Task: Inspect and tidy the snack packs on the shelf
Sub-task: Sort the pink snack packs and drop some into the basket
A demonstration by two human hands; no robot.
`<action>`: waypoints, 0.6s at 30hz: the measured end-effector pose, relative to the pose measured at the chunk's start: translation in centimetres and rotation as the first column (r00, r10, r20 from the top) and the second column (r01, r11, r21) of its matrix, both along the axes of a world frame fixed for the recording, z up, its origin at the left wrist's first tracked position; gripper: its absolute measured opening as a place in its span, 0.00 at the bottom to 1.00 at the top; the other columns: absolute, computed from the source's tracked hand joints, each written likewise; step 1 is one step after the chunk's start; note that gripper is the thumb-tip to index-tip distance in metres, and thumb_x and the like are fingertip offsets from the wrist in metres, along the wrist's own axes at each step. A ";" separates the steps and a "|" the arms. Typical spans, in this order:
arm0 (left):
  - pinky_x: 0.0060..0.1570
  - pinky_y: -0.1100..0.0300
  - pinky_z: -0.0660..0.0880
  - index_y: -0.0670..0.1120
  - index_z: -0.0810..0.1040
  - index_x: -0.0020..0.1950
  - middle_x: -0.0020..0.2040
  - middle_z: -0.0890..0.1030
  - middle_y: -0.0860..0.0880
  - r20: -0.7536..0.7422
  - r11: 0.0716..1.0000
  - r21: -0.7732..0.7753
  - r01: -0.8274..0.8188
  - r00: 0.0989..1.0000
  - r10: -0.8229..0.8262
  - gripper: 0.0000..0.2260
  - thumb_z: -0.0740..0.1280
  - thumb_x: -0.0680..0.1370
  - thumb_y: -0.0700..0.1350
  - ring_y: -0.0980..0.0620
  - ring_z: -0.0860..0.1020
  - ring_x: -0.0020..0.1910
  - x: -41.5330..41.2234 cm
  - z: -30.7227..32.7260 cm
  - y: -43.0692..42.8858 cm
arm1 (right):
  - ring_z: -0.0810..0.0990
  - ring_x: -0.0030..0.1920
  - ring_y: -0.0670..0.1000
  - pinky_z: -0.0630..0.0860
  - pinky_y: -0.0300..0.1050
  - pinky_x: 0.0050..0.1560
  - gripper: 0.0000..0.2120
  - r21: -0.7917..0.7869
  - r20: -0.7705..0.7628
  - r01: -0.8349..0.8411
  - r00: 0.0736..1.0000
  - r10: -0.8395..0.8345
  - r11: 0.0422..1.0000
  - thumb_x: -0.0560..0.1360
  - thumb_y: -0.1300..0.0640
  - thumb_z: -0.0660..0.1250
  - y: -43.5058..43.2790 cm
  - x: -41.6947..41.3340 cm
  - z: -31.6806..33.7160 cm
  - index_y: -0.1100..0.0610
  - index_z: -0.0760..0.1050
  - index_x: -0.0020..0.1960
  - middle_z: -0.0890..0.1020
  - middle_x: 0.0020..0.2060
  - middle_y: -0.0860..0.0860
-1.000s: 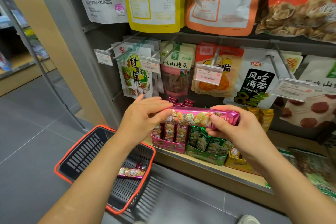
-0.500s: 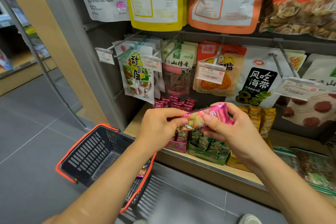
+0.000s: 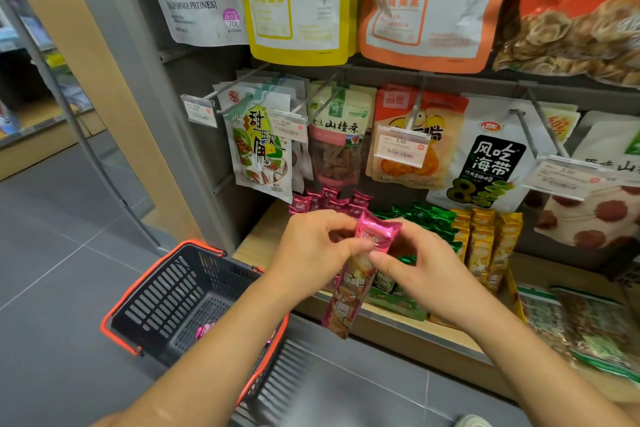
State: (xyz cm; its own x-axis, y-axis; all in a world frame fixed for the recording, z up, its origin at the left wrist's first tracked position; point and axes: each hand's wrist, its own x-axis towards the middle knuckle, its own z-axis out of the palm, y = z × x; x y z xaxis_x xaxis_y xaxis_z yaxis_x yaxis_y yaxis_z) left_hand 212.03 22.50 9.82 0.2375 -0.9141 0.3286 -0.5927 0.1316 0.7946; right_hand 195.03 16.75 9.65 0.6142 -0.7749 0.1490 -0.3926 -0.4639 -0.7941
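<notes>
A long pink snack pack (image 3: 353, 284) hangs nearly upright in front of the shelf, its top end pinched by both hands. My left hand (image 3: 311, 250) grips it from the left, my right hand (image 3: 419, 270) from the right. Behind the hands, on the wooden shelf (image 3: 256, 243), stand rows of pink packs (image 3: 329, 201), green packs (image 3: 429, 218) and yellow packs (image 3: 485, 239) in display boxes.
A black basket with orange rim (image 3: 166, 305) stands on the grey floor at lower left, with a pink pack (image 3: 204, 329) inside. Hanging snack bags on pegs with price tags (image 3: 400, 146) fill the wall above. Flat green bags (image 3: 581, 326) lie at the shelf's right.
The pink pack has turned from lying level between my hands to hanging nearly upright. Both hands have come together at its top end, and the view moved closer to the shelf.
</notes>
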 end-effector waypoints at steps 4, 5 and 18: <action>0.45 0.67 0.78 0.52 0.86 0.48 0.39 0.84 0.60 0.003 0.981 0.152 0.118 0.993 -0.120 0.10 0.76 0.70 0.40 0.62 0.81 0.42 1.0 -0.4 -0.6 | 0.78 0.53 0.37 0.75 0.38 0.53 0.19 -0.040 -0.136 -0.021 0.991 0.016 0.999 0.73 0.44 0.70 -0.1 0.5 0.4 0.41 0.71 0.63 0.80 0.52 0.37; 0.47 0.65 0.78 0.54 0.85 0.48 0.40 0.85 0.58 -0.032 0.955 0.226 0.194 0.981 -0.192 0.11 0.74 0.72 0.38 0.60 0.82 0.43 1.6 -0.3 -0.8 | 0.78 0.53 0.38 0.75 0.38 0.53 0.20 -0.097 -0.186 -0.030 0.983 0.012 0.995 0.74 0.44 0.70 -0.1 0.6 0.6 0.41 0.71 0.64 0.80 0.53 0.37; 0.67 0.53 0.69 0.47 0.71 0.72 0.67 0.76 0.47 0.409 0.976 0.170 -0.138 0.911 0.058 0.21 0.59 0.79 0.38 0.48 0.71 0.67 6.6 -6.4 -9.1 | 0.78 0.61 0.53 0.71 0.43 0.65 0.19 -0.710 0.074 0.058 0.997 -0.008 0.702 0.73 0.66 0.69 -1.0 2.8 1.0 0.64 0.75 0.64 0.79 0.60 0.57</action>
